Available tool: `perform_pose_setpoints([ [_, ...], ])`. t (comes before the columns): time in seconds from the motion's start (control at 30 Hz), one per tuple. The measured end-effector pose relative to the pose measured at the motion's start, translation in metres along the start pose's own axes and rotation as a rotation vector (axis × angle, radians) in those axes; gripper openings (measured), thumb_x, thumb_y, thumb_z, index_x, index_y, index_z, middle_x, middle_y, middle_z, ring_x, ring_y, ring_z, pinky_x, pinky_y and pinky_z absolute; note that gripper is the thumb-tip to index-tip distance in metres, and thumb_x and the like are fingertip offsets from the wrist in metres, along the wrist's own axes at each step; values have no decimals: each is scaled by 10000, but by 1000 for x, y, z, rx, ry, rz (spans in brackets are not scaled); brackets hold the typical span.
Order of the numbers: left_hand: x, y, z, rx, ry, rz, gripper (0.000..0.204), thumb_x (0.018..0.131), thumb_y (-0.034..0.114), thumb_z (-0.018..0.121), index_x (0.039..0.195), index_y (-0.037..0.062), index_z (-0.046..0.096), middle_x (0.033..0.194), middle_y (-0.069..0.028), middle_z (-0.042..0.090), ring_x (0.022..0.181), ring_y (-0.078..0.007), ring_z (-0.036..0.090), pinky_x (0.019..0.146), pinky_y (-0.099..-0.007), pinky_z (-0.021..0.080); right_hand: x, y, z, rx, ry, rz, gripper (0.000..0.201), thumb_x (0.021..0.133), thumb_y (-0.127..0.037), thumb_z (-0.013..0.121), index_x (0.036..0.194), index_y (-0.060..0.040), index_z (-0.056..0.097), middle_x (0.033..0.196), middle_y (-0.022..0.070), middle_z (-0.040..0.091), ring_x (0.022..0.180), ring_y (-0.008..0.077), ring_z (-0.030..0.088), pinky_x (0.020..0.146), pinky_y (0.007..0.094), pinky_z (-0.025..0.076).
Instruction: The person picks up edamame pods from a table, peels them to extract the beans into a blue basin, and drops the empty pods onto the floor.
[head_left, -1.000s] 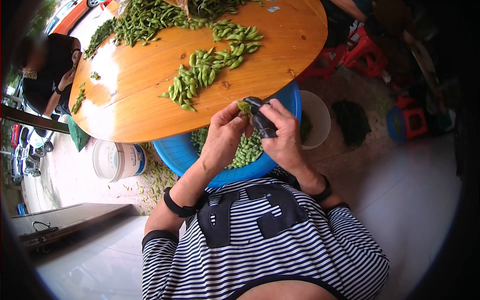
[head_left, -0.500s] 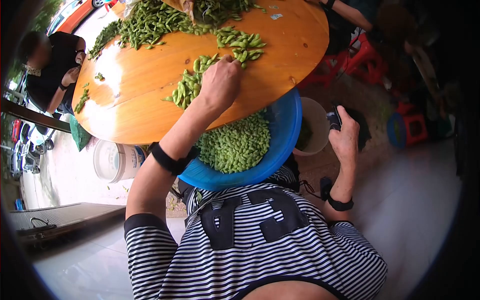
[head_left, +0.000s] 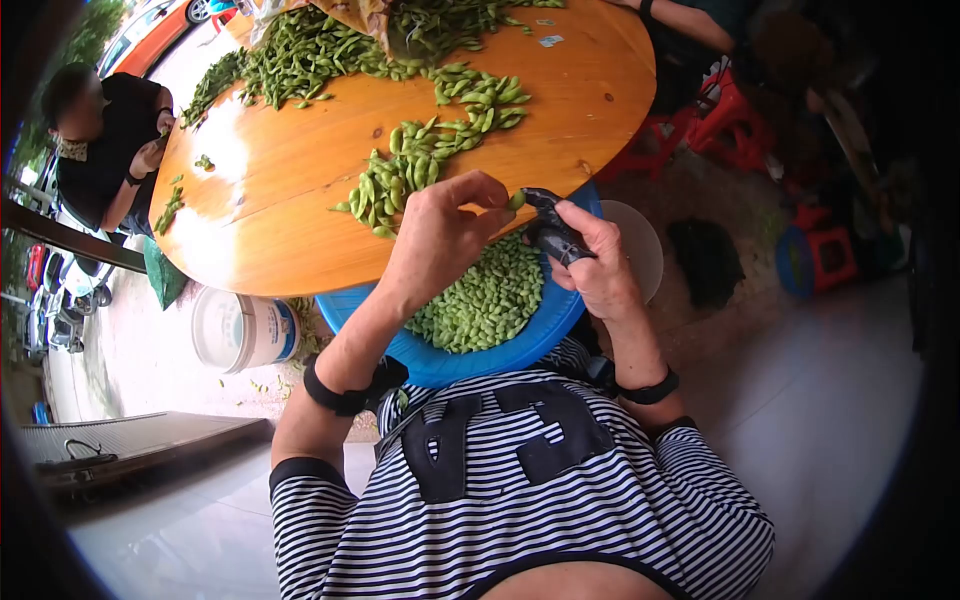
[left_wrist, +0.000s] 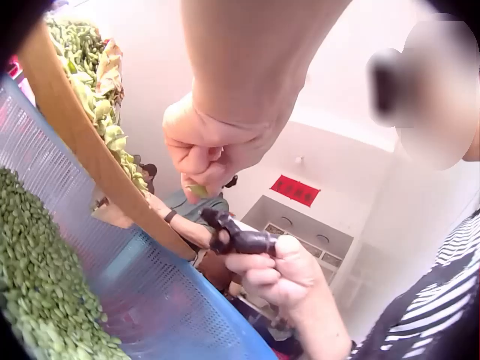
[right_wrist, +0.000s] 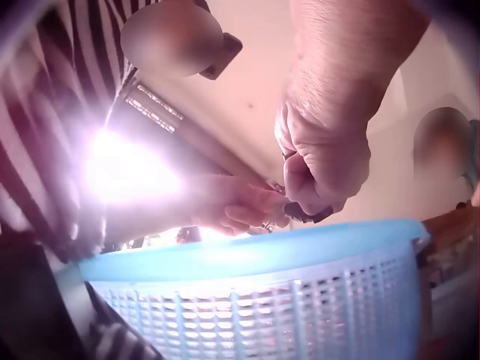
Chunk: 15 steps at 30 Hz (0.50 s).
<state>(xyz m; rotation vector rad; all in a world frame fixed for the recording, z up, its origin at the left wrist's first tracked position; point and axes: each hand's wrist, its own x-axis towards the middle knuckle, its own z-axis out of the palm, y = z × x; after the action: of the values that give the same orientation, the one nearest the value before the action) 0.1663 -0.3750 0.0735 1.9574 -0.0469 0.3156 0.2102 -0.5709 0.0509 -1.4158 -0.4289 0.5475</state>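
Between thumb and fingertips, my left hand pinches a green soybean pod above the basin. My right hand grips a small black tool with two short arms, its thumb lying along it. In the head view the tool's tip meets the pod. The left wrist view shows the pod just above the tool. Shelled green beans fill the bottom of the blue basin under both hands. A row of pods lies on the wooden table just beyond my left hand.
A large heap of pods and a brown bag lie at the table's far side. White buckets flank the basin. Another person sits at the left, with red stools at the right.
My left hand has come back from the row of pods on the table with a pod. My right hand has swung in from the right with the black tool to meet it.
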Motion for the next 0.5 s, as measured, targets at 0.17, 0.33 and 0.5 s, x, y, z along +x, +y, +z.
perform_pose_setpoints([
  [0.17, -24, 0, 2, -467, -16, -358, 83, 879, 63, 661, 936, 11, 632, 679, 33, 551, 480, -20, 458, 407, -188, 309, -4, 2, 13, 94, -65, -3, 465, 717, -10, 444, 1160, 56, 567, 674, -43, 466, 558, 18, 402, 481, 183, 353],
  [0.33, -31, -3, 7, -536, 13, -432, 94, 887, 48, 639, 936, -29, 618, 644, 6, 575, 493, -40, 491, 435, -209, 373, -8, -2, 14, 93, -118, 58, 471, 711, 5, 428, 1158, 62, 567, 663, -38, 457, 554, 17, 390, 481, 183, 347],
  [0.5, -33, -7, 12, -492, 41, -398, 72, 878, 28, 635, 914, -32, 622, 602, 10, 573, 492, -39, 490, 449, -208, 384, -8, 5, 12, 134, -111, 36, 463, 713, 20, 417, 1147, 67, 571, 658, -35, 456, 551, 22, 386, 476, 183, 343],
])
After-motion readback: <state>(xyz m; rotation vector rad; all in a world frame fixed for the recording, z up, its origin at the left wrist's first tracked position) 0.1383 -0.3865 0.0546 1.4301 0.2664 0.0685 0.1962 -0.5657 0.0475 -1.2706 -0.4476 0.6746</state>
